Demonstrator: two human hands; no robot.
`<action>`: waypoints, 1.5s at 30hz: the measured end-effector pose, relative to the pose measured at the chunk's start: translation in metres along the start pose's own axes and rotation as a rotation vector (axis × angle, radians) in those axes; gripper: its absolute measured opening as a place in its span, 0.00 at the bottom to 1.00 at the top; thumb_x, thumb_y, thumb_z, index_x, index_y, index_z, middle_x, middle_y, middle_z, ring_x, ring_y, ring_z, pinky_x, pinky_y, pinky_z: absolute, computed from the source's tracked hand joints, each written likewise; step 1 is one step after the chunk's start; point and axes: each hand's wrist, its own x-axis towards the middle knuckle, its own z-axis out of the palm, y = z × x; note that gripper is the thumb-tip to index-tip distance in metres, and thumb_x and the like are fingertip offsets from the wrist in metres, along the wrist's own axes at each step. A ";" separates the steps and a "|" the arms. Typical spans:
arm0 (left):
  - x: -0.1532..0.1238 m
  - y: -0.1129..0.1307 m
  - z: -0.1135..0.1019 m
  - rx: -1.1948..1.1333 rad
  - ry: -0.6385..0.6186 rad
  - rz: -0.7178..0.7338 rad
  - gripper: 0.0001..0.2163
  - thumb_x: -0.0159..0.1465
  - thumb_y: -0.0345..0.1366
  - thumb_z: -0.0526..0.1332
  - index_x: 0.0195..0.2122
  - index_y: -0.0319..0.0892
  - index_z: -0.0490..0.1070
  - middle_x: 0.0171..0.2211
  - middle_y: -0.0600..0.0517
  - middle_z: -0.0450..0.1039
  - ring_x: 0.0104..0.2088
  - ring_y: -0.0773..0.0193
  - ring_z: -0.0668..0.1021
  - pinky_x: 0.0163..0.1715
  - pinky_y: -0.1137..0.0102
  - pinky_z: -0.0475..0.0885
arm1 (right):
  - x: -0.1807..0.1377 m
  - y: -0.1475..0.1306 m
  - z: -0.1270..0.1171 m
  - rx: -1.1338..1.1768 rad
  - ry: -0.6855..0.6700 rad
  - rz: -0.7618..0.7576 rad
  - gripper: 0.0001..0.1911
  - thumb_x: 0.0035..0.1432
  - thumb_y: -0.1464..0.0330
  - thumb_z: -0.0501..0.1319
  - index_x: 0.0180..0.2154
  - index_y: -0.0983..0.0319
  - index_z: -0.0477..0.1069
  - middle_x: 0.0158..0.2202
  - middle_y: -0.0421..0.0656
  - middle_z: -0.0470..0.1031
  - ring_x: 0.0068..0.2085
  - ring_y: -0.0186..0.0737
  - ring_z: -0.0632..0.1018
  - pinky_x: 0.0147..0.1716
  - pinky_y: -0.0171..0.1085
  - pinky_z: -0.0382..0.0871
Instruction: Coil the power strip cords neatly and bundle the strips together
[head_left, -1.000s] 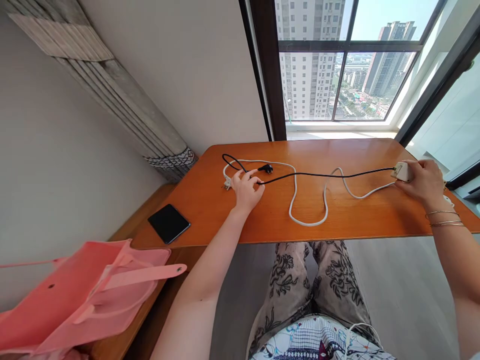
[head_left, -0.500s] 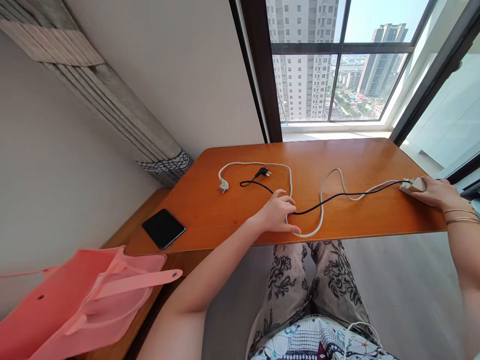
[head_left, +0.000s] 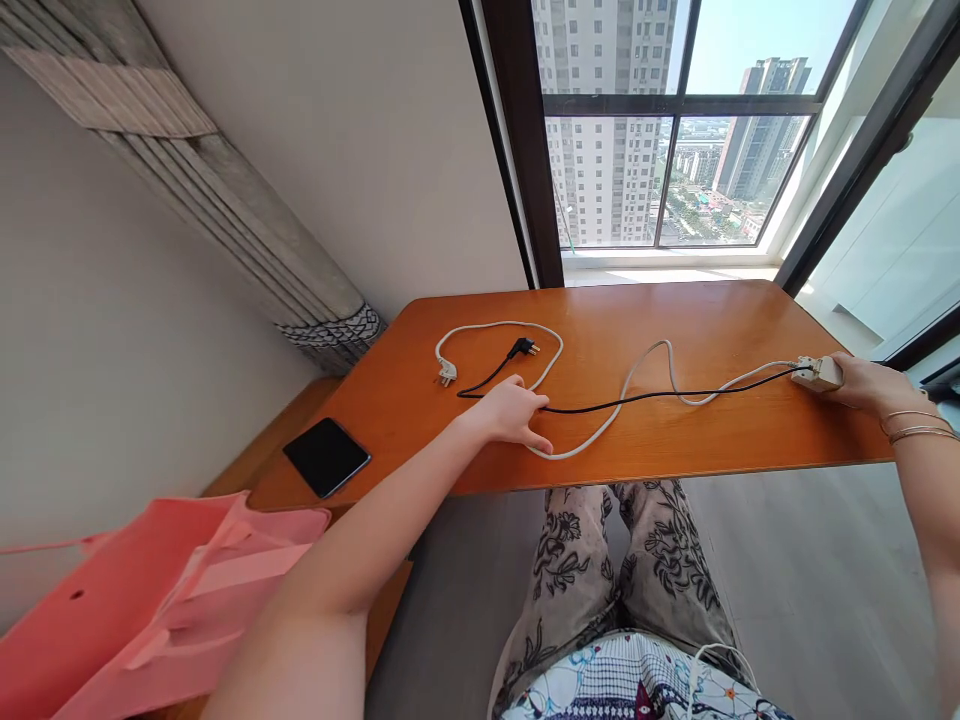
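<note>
On the orange-brown wooden table (head_left: 750, 440) lie a white cable (head_left: 645, 355) and a thin black cable (head_left: 660, 395), both running to a small white power strip (head_left: 817, 373) at the right edge. My right hand (head_left: 862, 385) is closed around that strip. My left hand (head_left: 510, 412) rests on the table with fingers together over the black cable and the white loop near the front edge. The black cable's plug (head_left: 523, 347) and the white cable's plug (head_left: 447, 372) lie loose at the far left.
A black phone (head_left: 326, 456) lies on a lower wooden surface at the left. A pink bag (head_left: 135, 620) sits at the lower left. A folded mat (head_left: 247, 210) leans on the wall. Windows stand behind the table. My patterned trousers (head_left: 622, 560) show beneath.
My left hand slid from the far-left plugs towards the front edge, then back left a little, dragging the cables. The white loop has flattened. My right hand kept hold of the strip.
</note>
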 end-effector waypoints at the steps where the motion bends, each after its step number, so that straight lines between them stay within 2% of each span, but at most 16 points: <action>1: -0.003 -0.018 -0.004 0.014 0.015 -0.077 0.29 0.37 0.69 0.69 0.22 0.48 0.65 0.15 0.54 0.69 0.31 0.51 0.80 0.50 0.58 0.65 | 0.001 0.002 -0.003 0.000 -0.076 0.041 0.18 0.50 0.51 0.67 0.31 0.55 0.65 0.30 0.46 0.76 0.28 0.46 0.73 0.30 0.43 0.58; 3: -0.011 -0.058 -0.014 0.002 0.063 -0.211 0.29 0.37 0.68 0.70 0.21 0.48 0.64 0.14 0.55 0.67 0.33 0.49 0.81 0.55 0.55 0.63 | 0.002 0.005 -0.006 -0.012 -0.136 0.114 0.17 0.50 0.53 0.66 0.34 0.54 0.64 0.34 0.48 0.77 0.31 0.49 0.74 0.31 0.44 0.60; 4: -0.015 -0.076 -0.018 -0.034 0.119 -0.258 0.29 0.39 0.68 0.69 0.20 0.48 0.63 0.15 0.55 0.67 0.36 0.49 0.81 0.58 0.54 0.62 | 0.002 0.005 -0.007 -0.023 -0.098 0.126 0.17 0.50 0.54 0.66 0.35 0.54 0.64 0.35 0.49 0.77 0.32 0.49 0.75 0.30 0.44 0.60; 7: -0.022 -0.120 -0.028 -0.189 0.384 -0.363 0.28 0.47 0.67 0.67 0.18 0.49 0.60 0.13 0.57 0.60 0.40 0.50 0.81 0.67 0.50 0.55 | 0.002 0.000 -0.009 -0.040 -0.038 0.128 0.16 0.51 0.54 0.66 0.37 0.54 0.67 0.36 0.52 0.78 0.32 0.51 0.75 0.29 0.44 0.60; 10: -0.023 -0.136 -0.032 -0.216 0.463 -0.412 0.29 0.49 0.66 0.68 0.16 0.50 0.55 0.12 0.57 0.57 0.39 0.50 0.80 0.69 0.45 0.51 | -0.001 -0.018 -0.014 -0.073 -0.003 0.104 0.17 0.55 0.55 0.64 0.43 0.56 0.70 0.42 0.54 0.78 0.36 0.50 0.76 0.31 0.43 0.60; 12: -0.020 -0.133 -0.033 -0.219 0.488 -0.419 0.27 0.50 0.63 0.69 0.17 0.50 0.57 0.15 0.55 0.65 0.40 0.49 0.80 0.69 0.44 0.50 | -0.004 -0.031 -0.019 -0.106 0.040 0.063 0.19 0.58 0.57 0.62 0.48 0.58 0.71 0.45 0.55 0.77 0.38 0.50 0.76 0.32 0.42 0.58; 15: -0.007 -0.113 -0.033 -0.228 0.541 -0.399 0.19 0.51 0.54 0.71 0.26 0.45 0.67 0.33 0.47 0.79 0.50 0.45 0.79 0.69 0.39 0.48 | -0.007 -0.048 -0.026 -0.157 0.176 -0.023 0.21 0.61 0.58 0.59 0.52 0.61 0.72 0.44 0.56 0.78 0.39 0.51 0.75 0.33 0.43 0.56; 18: 0.020 -0.070 -0.033 -0.248 0.566 -0.316 0.13 0.57 0.44 0.67 0.39 0.43 0.72 0.50 0.42 0.78 0.57 0.44 0.75 0.69 0.45 0.54 | -0.010 -0.067 -0.033 -0.175 0.384 -0.122 0.22 0.63 0.59 0.57 0.54 0.63 0.72 0.45 0.58 0.78 0.42 0.55 0.75 0.36 0.45 0.57; 23: 0.073 0.043 -0.039 -0.622 0.644 -0.019 0.21 0.61 0.46 0.66 0.54 0.44 0.71 0.56 0.43 0.75 0.59 0.47 0.75 0.64 0.52 0.64 | -0.020 -0.117 -0.051 -0.117 0.586 -0.354 0.22 0.64 0.58 0.57 0.53 0.63 0.73 0.48 0.59 0.79 0.47 0.58 0.76 0.42 0.47 0.59; 26: 0.096 0.100 -0.038 -0.926 0.523 0.117 0.30 0.56 0.47 0.72 0.57 0.44 0.69 0.59 0.41 0.72 0.60 0.47 0.75 0.62 0.54 0.67 | -0.031 -0.151 -0.059 -0.068 0.639 -0.521 0.20 0.65 0.60 0.57 0.54 0.60 0.73 0.50 0.54 0.79 0.50 0.57 0.75 0.45 0.47 0.59; 28: 0.103 0.123 -0.033 -1.063 0.412 0.119 0.33 0.52 0.46 0.76 0.58 0.44 0.68 0.58 0.40 0.72 0.56 0.48 0.77 0.57 0.56 0.71 | -0.039 -0.170 -0.062 -0.038 0.656 -0.604 0.19 0.64 0.61 0.58 0.54 0.58 0.72 0.50 0.52 0.79 0.49 0.57 0.74 0.46 0.48 0.59; 31: 0.103 0.137 -0.024 -1.172 0.221 0.100 0.25 0.58 0.44 0.71 0.53 0.42 0.67 0.44 0.45 0.76 0.39 0.60 0.81 0.46 0.61 0.75 | -0.045 -0.188 -0.059 0.005 0.694 -0.666 0.18 0.61 0.66 0.59 0.53 0.57 0.71 0.50 0.51 0.78 0.48 0.56 0.74 0.46 0.49 0.59; 34: 0.095 0.141 -0.023 -1.165 0.133 0.074 0.15 0.66 0.42 0.60 0.50 0.41 0.66 0.32 0.54 0.71 0.27 0.69 0.74 0.34 0.68 0.72 | -0.046 -0.199 -0.052 0.044 0.721 -0.696 0.18 0.60 0.66 0.59 0.52 0.59 0.71 0.48 0.51 0.79 0.46 0.55 0.75 0.45 0.48 0.59; 36: 0.089 0.143 -0.025 -1.091 0.171 0.071 0.13 0.65 0.41 0.60 0.47 0.42 0.66 0.30 0.57 0.68 0.27 0.69 0.71 0.33 0.70 0.69 | -0.045 -0.205 -0.047 0.062 0.720 -0.706 0.18 0.61 0.63 0.60 0.52 0.60 0.71 0.46 0.52 0.79 0.45 0.55 0.75 0.44 0.47 0.60; 41: 0.083 0.151 -0.034 -0.984 0.309 0.125 0.10 0.62 0.39 0.60 0.41 0.41 0.66 0.37 0.52 0.71 0.39 0.64 0.74 0.41 0.68 0.68 | -0.045 -0.217 -0.036 0.126 0.692 -0.706 0.22 0.60 0.58 0.60 0.53 0.62 0.70 0.44 0.53 0.79 0.43 0.54 0.76 0.41 0.46 0.63; 45: 0.079 0.148 -0.037 -1.040 0.192 0.112 0.12 0.63 0.41 0.60 0.44 0.40 0.67 0.29 0.56 0.67 0.32 0.66 0.71 0.34 0.71 0.66 | -0.043 -0.217 -0.035 0.141 0.681 -0.703 0.21 0.61 0.57 0.60 0.51 0.61 0.71 0.45 0.53 0.78 0.43 0.54 0.76 0.39 0.45 0.65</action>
